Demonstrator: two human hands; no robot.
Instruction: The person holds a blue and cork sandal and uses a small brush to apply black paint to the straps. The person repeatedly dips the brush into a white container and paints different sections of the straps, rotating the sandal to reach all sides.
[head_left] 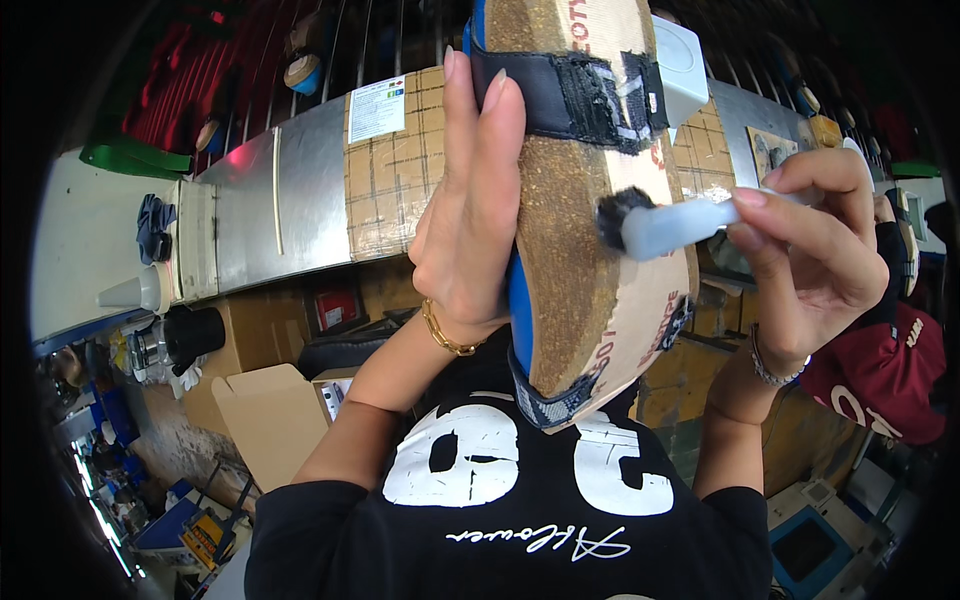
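My left hand (468, 205) holds a cork-soled sandal (565, 220) by its left side, with the fingers stretched up along it. The sandal is turned so its pale, printed underside and brown cork edge show. A black strap wraps over the edge, its roughened end lying on the underside. A blue form shows along the sandal's left edge. Between thumb and fingers, my right hand (825, 230) pinches a brush (680, 228) with a whitish translucent handle. Its dark bristles touch the boundary of cork edge and underside. A second strap (550, 400) wraps the lower end.
Behind the sandal runs a metal counter (245, 225) with a taped cardboard sheet (385, 185). Beyond it, bars carry other sandals. A white device (680, 65) stands behind the sandal. An open cardboard box (265, 420) lies at lower left. Someone in maroon (880, 375) is at right.
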